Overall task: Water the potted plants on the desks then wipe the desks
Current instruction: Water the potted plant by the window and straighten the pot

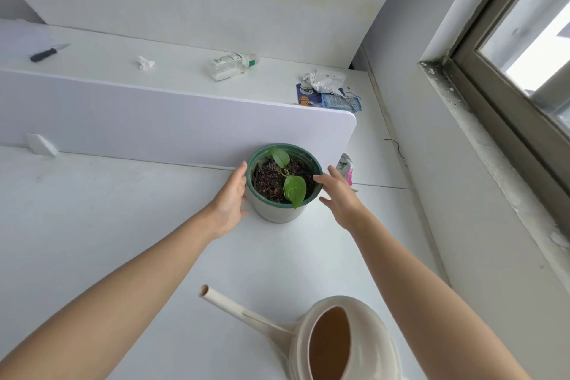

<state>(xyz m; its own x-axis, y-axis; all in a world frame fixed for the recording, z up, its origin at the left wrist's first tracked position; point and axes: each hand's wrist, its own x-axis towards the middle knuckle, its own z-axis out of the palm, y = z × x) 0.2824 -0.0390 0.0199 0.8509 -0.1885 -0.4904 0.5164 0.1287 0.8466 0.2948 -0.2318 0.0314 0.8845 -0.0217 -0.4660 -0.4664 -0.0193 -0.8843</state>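
A small green-leaved plant grows in dark soil in a white pot with a green rim [279, 213]. The pot stands on the white desk [123, 225], close against the white divider panel [154, 120]. My left hand [229, 197] lies flat against the pot's left side, fingers straight. My right hand [339, 197] is at the pot's right rim with its fingers spread; its fingertips just reach the rim. A cream watering can [381, 333] stands near me on the desk, with its spout pointing left. I see no wiping cloth.
Beyond the divider, a second desk holds a black-handled knife [46, 53], a crumpled tissue [145, 62], a lying plastic bottle [234, 63] and a heap of wrappers [330, 92]. A small packet [344, 165] sits right of the pot. A wall and window frame [493, 95] close off the right.
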